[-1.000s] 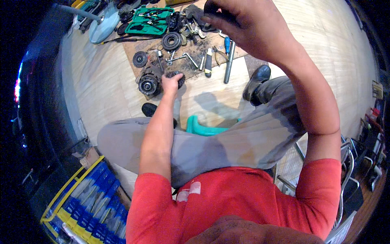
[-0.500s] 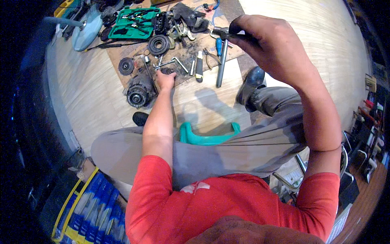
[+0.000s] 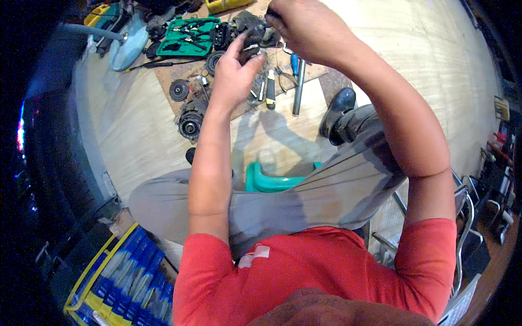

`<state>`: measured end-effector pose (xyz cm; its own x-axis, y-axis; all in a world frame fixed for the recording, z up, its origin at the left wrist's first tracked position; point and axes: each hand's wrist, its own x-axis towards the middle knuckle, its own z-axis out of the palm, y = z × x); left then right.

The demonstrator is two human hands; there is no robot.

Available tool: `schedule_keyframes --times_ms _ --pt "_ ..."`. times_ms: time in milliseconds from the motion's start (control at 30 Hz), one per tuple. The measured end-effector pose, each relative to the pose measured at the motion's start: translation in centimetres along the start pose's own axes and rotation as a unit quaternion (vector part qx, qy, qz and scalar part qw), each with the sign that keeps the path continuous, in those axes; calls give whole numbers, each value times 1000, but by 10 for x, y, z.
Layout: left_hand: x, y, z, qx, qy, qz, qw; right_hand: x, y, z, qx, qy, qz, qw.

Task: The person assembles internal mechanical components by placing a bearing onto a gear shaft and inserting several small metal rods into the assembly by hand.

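My left hand [image 3: 232,81] is raised over the parts, index finger and thumb spread apart; I see nothing held between them. Past its fingertips lies a dark, dirty cloth or glove-like heap [image 3: 251,23]. My right hand [image 3: 307,27] is up to the right, fingers curled in with something dark at the tips that I cannot make out. Below it lie a blue-handled screwdriver [image 3: 294,64], a steel bar [image 3: 298,89], pliers [image 3: 285,80] and a yellow-and-black utility knife [image 3: 271,91]. By my left forearm sit a greasy round motor-like part [image 3: 190,124] and a pulley-like disc [image 3: 179,90].
A green tool case [image 3: 187,38] lies open at the far left beside a pale blue stool-like top [image 3: 129,50]. A green plastic stool edge [image 3: 274,183] shows between my legs. A blue-and-yellow rack [image 3: 122,271] stands at the lower left, a metal-framed chair [image 3: 465,217] at the right.
My left hand has risen from the parts beside the motor-like part and moved up and right, its fingers spreading. My right hand has moved left and farther out, closer to the left.
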<state>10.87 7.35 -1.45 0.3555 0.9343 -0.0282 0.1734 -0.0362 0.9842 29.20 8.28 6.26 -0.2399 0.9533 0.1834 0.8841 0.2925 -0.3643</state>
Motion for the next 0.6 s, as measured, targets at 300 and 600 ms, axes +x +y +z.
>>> schedule_keyframes --times_ms 300,600 --pt "-57 107 -37 289 44 261 920 9 -35 25 100 -60 -30 993" --pt "-78 124 -66 311 19 298 902 -13 -79 9 120 -191 -95 970"
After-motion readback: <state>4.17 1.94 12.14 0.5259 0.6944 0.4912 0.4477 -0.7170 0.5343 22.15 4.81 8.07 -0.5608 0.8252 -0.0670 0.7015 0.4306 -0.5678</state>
